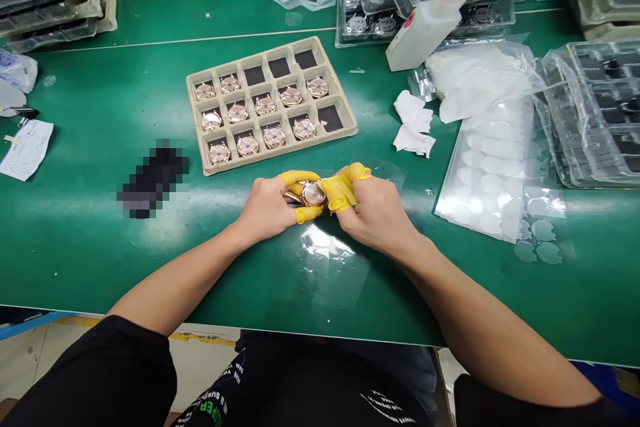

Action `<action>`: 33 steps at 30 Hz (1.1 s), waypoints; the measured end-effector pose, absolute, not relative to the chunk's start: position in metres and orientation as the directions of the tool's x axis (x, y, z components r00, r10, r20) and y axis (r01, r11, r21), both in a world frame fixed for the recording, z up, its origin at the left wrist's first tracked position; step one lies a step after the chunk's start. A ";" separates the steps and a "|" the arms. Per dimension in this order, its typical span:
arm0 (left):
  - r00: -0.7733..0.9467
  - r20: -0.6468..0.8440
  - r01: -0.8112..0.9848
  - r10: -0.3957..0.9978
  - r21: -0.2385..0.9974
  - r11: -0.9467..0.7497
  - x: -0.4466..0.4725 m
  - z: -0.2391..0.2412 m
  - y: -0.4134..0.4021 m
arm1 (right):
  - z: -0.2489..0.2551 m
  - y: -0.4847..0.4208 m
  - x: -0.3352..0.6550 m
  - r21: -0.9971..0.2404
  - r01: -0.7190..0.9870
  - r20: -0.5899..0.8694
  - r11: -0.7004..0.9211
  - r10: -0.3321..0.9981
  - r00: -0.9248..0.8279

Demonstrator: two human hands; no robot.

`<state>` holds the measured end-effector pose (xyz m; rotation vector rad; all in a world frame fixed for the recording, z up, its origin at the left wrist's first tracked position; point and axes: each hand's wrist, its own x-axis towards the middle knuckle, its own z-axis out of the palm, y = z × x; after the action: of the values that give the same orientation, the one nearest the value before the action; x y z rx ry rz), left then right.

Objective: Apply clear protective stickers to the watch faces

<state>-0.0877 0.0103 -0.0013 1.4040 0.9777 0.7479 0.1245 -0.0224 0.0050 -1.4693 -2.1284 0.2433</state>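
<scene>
A rose-gold watch head [313,194] with a pale dial is gripped in my left hand [273,205], whose fingers wear yellow finger cots. My right hand [367,203], also in yellow finger cots, is closed at the watch's right edge. Its fingertips touch or nearly touch the case; whether something small is pinched there is hidden. Just beyond my hands lies a beige compartment tray [280,159] with several similar watch heads face up in its cells. Some cells show only their dark lining. Clear plastic film [325,260] lies on the green table below my hands.
A white bottle [417,33] leans near stacked clear trays [360,33]. Crumpled white wipes [413,123], a sheet of round clear films [487,173] and more trays [600,113] are on the right. On the left are a pixelated dark object [153,180], paper [27,150] and stacked trays [55,0].
</scene>
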 end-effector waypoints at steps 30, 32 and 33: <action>0.438 -0.067 0.280 0.896 0.958 -0.065 -0.091 0.003 0.008 | 0.027 -0.026 0.114 -0.644 0.562 0.372 0.520 0.854 -0.364; 0.449 -0.079 0.240 0.890 0.970 -0.035 -0.091 0.002 0.009 | 0.028 -0.019 0.127 -0.840 0.452 0.160 0.299 0.934 -0.319; 0.443 -0.086 0.220 0.892 0.975 -0.015 -0.091 0.002 0.010 | 0.028 -0.015 0.135 -0.900 0.395 0.068 0.186 0.953 -0.294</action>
<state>-0.0907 0.0096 0.0016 1.5229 1.0199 0.7180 0.1351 -0.0150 0.0283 -1.2692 -1.7997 1.0711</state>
